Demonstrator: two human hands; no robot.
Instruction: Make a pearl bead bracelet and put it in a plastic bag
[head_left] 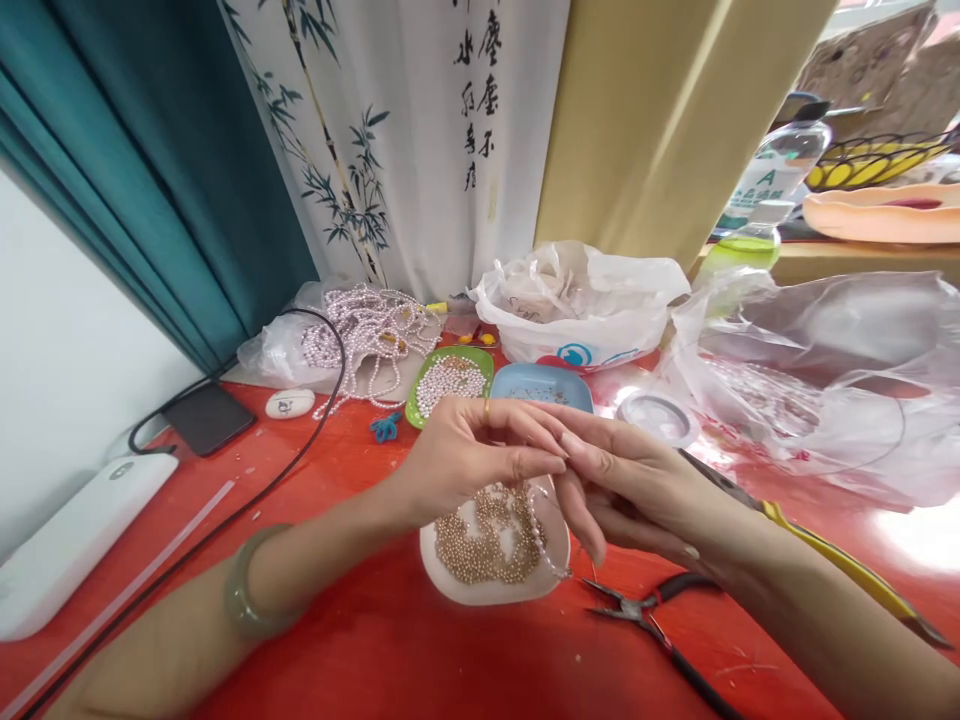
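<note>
My left hand [487, 450] and my right hand [634, 465] meet at the fingertips above a white tray [439, 585]. Both are closed in a pinch. A strand of small pale pink beads [538, 530] runs up to the fingers, where its upper part goes out of sight; its lower end lies over the tray's right rim. Loose gold beads [487, 550] cover much of the tray's floor. Close to my right hand lie black-handled pliers [637, 610], jaws apart. A yellow-handled tool [832, 560] is partly covered by my right forearm.
Behind my hands are a green tray [486, 362] of pale beads and a blue tray [544, 376]. Pink bead strands [367, 330] lie heaped at the back left. Plastic bags [577, 300] line the back. A black cable [300, 450], phone [210, 418] and white box [86, 545] occupy the left.
</note>
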